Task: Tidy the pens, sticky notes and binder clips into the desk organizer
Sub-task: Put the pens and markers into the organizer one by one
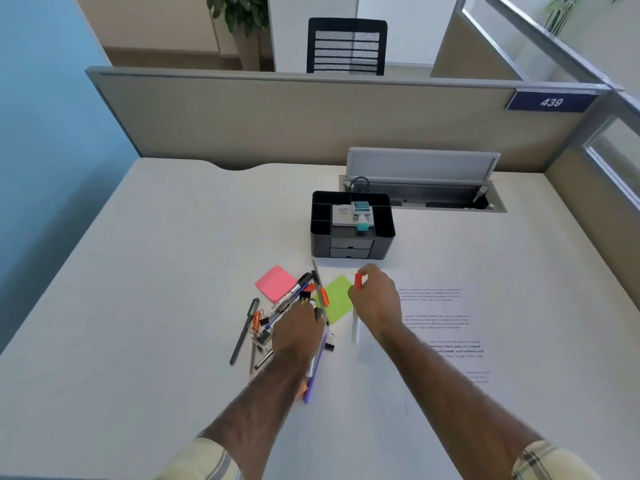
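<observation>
Bright even daylight, soft shadows, wide-angle edge bending, slight motion blur throughout

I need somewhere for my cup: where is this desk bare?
Bare desk runs from the pen-and-clip pile left to the blue wall, and back beside the organizer to the partition. Crowded: in front of the organizer, with the pile under the left hand, sticky notes, and the right hand pinching an orange-capped pen. A printed sheet covers the right.
</observation>
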### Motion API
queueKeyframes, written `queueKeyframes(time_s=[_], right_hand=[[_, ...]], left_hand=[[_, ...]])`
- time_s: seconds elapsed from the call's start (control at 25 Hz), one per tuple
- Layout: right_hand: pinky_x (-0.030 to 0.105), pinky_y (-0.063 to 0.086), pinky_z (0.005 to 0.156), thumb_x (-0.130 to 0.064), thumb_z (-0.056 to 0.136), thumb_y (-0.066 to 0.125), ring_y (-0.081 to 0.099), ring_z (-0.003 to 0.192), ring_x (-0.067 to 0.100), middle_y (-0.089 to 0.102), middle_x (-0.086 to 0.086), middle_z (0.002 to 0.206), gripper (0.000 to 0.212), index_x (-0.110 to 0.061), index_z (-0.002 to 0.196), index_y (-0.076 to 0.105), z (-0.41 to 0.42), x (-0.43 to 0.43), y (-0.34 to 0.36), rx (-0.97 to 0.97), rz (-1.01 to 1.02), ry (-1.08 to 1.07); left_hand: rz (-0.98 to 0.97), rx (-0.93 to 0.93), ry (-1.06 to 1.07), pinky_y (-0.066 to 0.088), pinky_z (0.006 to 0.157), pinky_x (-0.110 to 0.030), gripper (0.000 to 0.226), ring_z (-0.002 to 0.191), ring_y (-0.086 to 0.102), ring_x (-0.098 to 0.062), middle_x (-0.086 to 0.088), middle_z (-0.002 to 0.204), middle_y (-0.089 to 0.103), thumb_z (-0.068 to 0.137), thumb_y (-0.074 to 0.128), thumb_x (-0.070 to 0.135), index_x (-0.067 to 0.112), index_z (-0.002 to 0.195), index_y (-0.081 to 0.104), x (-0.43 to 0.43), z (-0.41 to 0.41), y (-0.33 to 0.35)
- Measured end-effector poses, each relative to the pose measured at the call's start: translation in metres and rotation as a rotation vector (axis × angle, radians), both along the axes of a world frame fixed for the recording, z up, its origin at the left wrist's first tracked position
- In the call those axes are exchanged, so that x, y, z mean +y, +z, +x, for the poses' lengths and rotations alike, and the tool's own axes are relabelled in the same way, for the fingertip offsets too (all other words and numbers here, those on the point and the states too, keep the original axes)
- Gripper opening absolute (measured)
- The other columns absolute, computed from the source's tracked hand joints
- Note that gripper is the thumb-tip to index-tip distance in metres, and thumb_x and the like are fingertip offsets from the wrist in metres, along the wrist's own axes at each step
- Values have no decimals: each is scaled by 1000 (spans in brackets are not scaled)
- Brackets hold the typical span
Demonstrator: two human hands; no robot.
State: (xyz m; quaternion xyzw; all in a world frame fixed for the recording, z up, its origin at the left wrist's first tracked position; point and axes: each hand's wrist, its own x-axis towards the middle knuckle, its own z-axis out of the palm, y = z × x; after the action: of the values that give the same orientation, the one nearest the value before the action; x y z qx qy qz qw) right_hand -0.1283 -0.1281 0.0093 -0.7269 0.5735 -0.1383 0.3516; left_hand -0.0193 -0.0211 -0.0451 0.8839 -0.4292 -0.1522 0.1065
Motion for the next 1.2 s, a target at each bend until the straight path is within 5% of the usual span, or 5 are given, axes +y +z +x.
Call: queueKeyframes(time_s=[0.12,0.28,0.72,0.92,1.2], right_hand=[[20,46,62,-14,90,66,59,78,8,64,-5,94,17,-23,100,56,18,-32,43,-225,-176,-62],[30,51,65,-15,93,63,61,79,14,64,-6,87,7,-20,97,59,51,-64,73,-353,-302,-63],[38,54,70,-11,93,64,60,84,21,61,1,92,11,-17,97,56,87,-83,25,-102,-331,229],[31,54,79,-7,96,57,60,90,14,65,0,105,25,-11,119,64,72,-79,37,-155,-287,227],[19,49,48,-29,82,84,63,55,1,72,-2,82,21,-18,94,70,33,-36,73,-91,149,570]], left_hand=[[14,-28,28,50,74,-32,33,100,68,-24,-4,107,68,97,50,44,16,105,65,-1,1,1],[51,-44,29,41,63,-27,32,92,69,-22,-2,101,69,93,56,45,16,99,67,-2,4,1],[21,26,10,40,62,-28,25,91,70,-24,-3,97,72,92,58,39,15,98,67,-6,4,2],[-90,102,-27,42,60,-32,22,85,65,-26,-1,83,63,90,57,40,18,85,56,-8,9,19],[-369,52,-53,25,48,-18,23,63,48,-9,12,74,48,88,65,42,31,79,48,-16,25,67]])
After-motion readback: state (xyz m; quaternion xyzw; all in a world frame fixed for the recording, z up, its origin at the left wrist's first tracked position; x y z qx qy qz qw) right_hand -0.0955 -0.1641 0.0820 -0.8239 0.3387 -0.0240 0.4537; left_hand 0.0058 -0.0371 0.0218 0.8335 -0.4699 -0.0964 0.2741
